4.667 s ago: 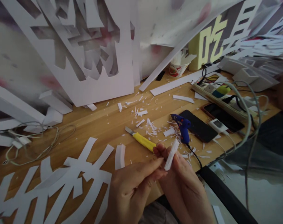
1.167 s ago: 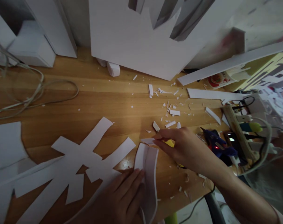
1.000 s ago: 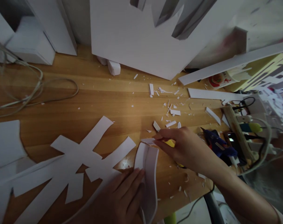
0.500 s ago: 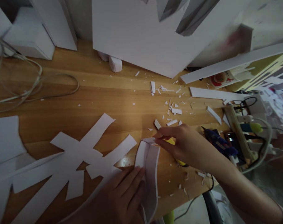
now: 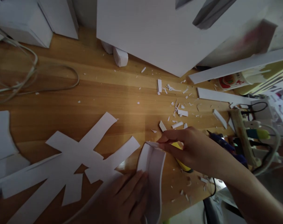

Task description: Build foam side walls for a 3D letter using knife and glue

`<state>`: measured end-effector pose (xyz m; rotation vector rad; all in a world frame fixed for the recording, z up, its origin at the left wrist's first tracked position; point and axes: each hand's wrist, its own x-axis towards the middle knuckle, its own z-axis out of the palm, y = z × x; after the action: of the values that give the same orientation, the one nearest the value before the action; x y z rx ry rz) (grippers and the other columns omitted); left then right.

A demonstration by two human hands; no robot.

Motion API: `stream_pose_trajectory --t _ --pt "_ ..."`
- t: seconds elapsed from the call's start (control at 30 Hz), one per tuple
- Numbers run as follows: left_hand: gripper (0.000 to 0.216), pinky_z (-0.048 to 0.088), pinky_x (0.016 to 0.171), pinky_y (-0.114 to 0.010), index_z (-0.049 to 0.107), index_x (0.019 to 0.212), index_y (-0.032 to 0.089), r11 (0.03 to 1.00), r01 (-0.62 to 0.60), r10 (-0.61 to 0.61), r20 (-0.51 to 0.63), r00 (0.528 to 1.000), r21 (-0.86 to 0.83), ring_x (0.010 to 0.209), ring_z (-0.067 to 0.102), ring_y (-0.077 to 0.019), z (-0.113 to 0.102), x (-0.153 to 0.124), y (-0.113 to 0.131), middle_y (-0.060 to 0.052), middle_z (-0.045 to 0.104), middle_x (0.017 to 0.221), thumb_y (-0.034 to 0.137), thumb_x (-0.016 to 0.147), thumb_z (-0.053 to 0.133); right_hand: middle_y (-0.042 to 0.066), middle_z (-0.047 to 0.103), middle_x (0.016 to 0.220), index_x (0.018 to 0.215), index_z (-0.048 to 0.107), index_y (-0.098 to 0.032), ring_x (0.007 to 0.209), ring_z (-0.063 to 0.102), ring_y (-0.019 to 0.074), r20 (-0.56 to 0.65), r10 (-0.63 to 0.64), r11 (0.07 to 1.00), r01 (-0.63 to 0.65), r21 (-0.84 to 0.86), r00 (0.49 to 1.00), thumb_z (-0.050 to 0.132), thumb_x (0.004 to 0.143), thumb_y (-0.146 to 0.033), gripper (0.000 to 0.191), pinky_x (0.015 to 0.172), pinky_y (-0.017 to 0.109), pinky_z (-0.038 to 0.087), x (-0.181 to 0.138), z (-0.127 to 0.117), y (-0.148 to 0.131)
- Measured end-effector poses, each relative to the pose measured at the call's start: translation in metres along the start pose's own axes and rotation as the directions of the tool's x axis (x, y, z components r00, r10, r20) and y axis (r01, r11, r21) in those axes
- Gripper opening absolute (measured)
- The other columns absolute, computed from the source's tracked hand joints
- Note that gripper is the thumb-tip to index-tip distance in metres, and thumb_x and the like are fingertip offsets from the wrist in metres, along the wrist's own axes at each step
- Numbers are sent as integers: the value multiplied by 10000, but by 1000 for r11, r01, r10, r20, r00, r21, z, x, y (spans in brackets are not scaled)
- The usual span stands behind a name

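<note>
My left hand [image 5: 126,199] lies flat with its fingers stretched out, pressing on the left edge of a curved white foam-board piece [image 5: 154,174] near the table's front edge. My right hand [image 5: 188,147] pinches a small white strip [image 5: 153,144] against the top end of that piece. A yellow utility knife [image 5: 182,161] lies on the table under my right hand, partly hidden by it.
A large flat white cut-out [image 5: 68,161] lies left of my hands on the wooden table [image 5: 104,96]. White boards [image 5: 160,34] lean at the back. Paper scraps [image 5: 177,109], a blue glue gun [image 5: 222,144], a power strip [image 5: 245,137] and cables [image 5: 36,74] lie around.
Since 4.7 s ago my hands have come down from holding a strip in the air to the curved piece on the table. Over the last second only the view shifted slightly.
</note>
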<state>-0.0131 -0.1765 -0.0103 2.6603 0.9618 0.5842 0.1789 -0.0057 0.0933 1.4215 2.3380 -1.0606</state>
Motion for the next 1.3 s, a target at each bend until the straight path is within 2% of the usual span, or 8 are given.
stream_pose_trajectory --t 0.17,0.33,0.53,0.87,1.03,1.17,1.3 --pt "415 438 1045 -377 626 1241 179 1000 -3 3 -3 1000 -18 1293 526 -248 -1 0 -1 -72 628 1353 389 995 366 -40 691 597 727 715 -254 496 590 117 3 38 999 -38 -13 999 600 872 -234 186 492 238 362 1 0 -5" --pt "436 400 1058 -391 598 1286 153 999 -6 7 29 1000 -52 1287 526 -258 -5 2 -6 -78 619 1363 332 999 324 -33 705 651 760 710 -238 596 635 135 70 124 992 -122 -36 990 573 886 -250 186 554 236 381 4 -3 -10" --pt "436 350 1073 -401 567 1322 142 998 4 -2 41 999 -59 1300 513 -256 -6 1 -3 -71 599 1389 246 1000 293 -40 703 654 751 712 -237 605 636 127 30 164 986 -164 -31 986 575 892 -303 207 568 235 391 3 -1 -14" --pt "484 348 1041 -389 590 1283 130 998 15 -12 51 999 -56 1220 580 -224 -17 7 -8 -74 624 1356 115 998 199 -28 701 661 747 718 -235 605 629 132 -22 151 988 -150 30 988 589 868 -328 199 571 242 422 0 8 -9" --pt "507 349 1036 -388 622 1231 99 998 22 -23 -22 999 -51 1178 606 -222 -15 7 -7 -89 655 1308 106 998 172 -36 672 615 756 687 -235 541 602 131 -1 132 987 -131 -88 991 569 852 -293 162 509 243 381 2 6 -10" --pt "499 364 1016 -381 641 1189 98 999 31 -32 -48 998 -23 1147 624 -212 -12 7 -7 -91 680 1265 103 995 181 -30 716 725 765 680 -226 679 663 132 66 47 995 -41 -91 997 552 842 -209 150 602 228 426 6 -1 -12" --pt "451 370 1022 -389 644 1176 108 999 -27 28 -42 999 21 1158 625 -225 -7 4 -5 -99 675 1273 141 1005 228 -17 742 814 865 727 -219 753 671 143 111 -32 990 46 -130 993 588 817 -178 153 695 242 437 12 -7 -13"
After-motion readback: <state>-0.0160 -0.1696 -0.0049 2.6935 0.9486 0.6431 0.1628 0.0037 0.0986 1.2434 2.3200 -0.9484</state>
